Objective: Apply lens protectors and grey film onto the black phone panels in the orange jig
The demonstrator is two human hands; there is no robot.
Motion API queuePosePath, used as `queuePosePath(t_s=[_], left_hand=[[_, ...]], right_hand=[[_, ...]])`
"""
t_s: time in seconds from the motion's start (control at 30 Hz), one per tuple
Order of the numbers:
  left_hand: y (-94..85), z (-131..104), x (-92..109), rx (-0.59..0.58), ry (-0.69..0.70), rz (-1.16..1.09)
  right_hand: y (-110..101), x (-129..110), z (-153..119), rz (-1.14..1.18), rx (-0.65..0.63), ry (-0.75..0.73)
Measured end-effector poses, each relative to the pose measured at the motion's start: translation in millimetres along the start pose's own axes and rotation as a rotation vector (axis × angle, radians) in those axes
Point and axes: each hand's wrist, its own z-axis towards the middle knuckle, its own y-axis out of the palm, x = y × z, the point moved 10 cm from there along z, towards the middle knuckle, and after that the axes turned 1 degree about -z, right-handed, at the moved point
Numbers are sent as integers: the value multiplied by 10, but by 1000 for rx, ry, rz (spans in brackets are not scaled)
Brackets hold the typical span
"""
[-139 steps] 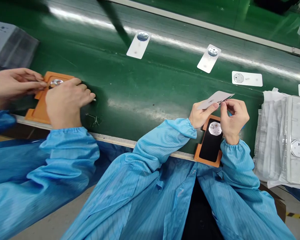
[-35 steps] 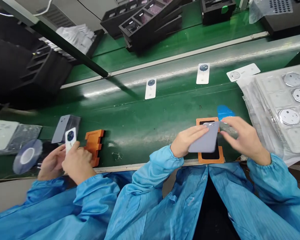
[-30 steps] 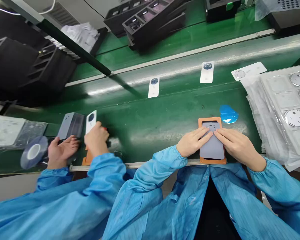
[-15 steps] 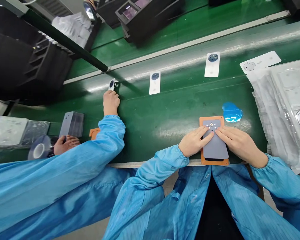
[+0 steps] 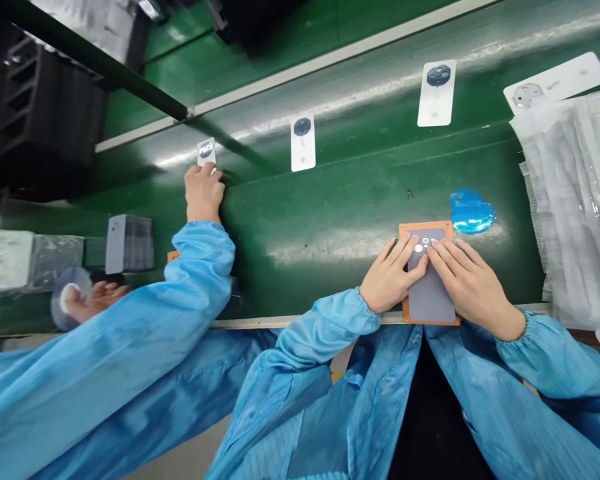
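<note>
A grey phone back cover (image 5: 431,297), with camera cutouts near its far end, lies on an orange fixture plate (image 5: 425,226) at the table's front edge. My left hand (image 5: 391,272) rests on the cover's left side, fingers stretched out and thumb pointing across it. From the right, my right hand (image 5: 473,283) lays its extended fingertips on the cover beside the cutouts. The fingers partly hide the cutout area. A crumpled piece of blue film (image 5: 473,211) lies just beyond my right hand.
White cards with dark round pieces, one card (image 5: 435,100) and another card (image 5: 303,150), lie farther back. Stacked clear plastic trays (image 5: 575,220) stand right. At left, a co-worker's hand (image 5: 204,190) touches a card; their other hand (image 5: 97,300) is near a tape roll (image 5: 63,313).
The view has shifted slightly. My hands stay on the cover, with my left fingers more spread. The co-worker's far hand no longer shows the dark piece beside its white card.
</note>
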Motion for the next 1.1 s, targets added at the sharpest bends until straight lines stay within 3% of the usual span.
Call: queuePosePath(t_s=[0.37,0.73,0.9,1.03,1.1], left_hand=[[-70,-161,114,20,-38,-61],[-24,-141,73,-89,-62,-204],[-63,-120,-186,-268,-77,-461],[-206,280,-674,-110,-224,-605],[-129,545,-881,-92,-342,-573]], right_hand=[[-39,-74,-68,-35,-91,-8],[-1,-47,-128,16,-108,22],[65,-120,-190,-68,-158,-1],[87,-117,-196,-108,-165,-7],[86,-111,-193,-122,-158,-10]])
